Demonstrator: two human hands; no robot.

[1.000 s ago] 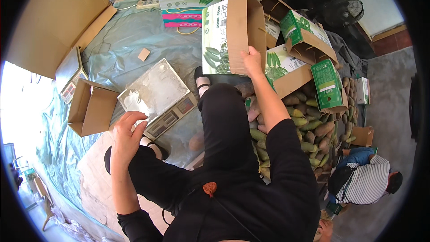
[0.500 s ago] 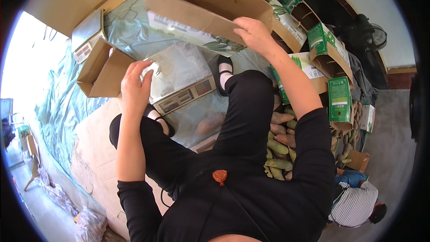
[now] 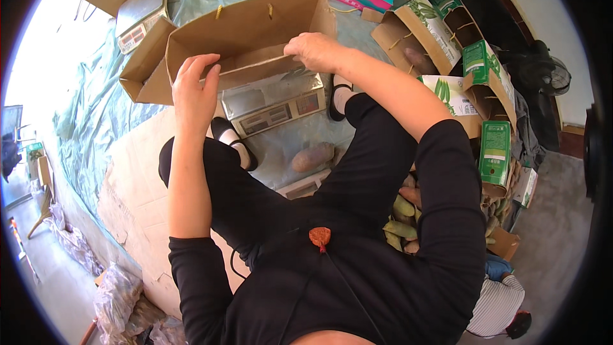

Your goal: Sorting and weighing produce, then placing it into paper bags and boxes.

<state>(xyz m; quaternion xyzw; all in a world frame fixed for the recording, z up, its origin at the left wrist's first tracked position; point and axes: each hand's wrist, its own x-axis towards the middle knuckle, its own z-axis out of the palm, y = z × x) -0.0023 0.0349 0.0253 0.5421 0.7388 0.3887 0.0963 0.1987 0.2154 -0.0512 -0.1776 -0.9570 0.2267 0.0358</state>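
Observation:
A long open cardboard box [image 3: 249,29] with yellow rope handles lies tilted over a metal-topped bench scale [image 3: 274,99], its opening toward me. My right hand [image 3: 317,52] grips the near wall of the box, fingers curled over its edge. At the near left corner of the box is my left hand [image 3: 195,89], thumb and fingers curved but apart; whether it touches the cardboard is unclear. Another open cardboard box [image 3: 143,70] stands just left of it. A large reddish-brown tuber [image 3: 313,156] rests on the floor between my legs, nearer me than the scale.
Several green and white cartons [image 3: 495,150] stand at right, some open. Tubers [image 3: 401,217] are piled beside my right leg. A second scale [image 3: 142,13] sits at back left. A fan [image 3: 549,76] and a bent-over person [image 3: 498,306] are at far right. Plastic sheeting [image 3: 83,134] covers the left floor.
The large box has come left and toward me, down over the scale, with my right hand on its edge. Its near left corner is now at my left hand.

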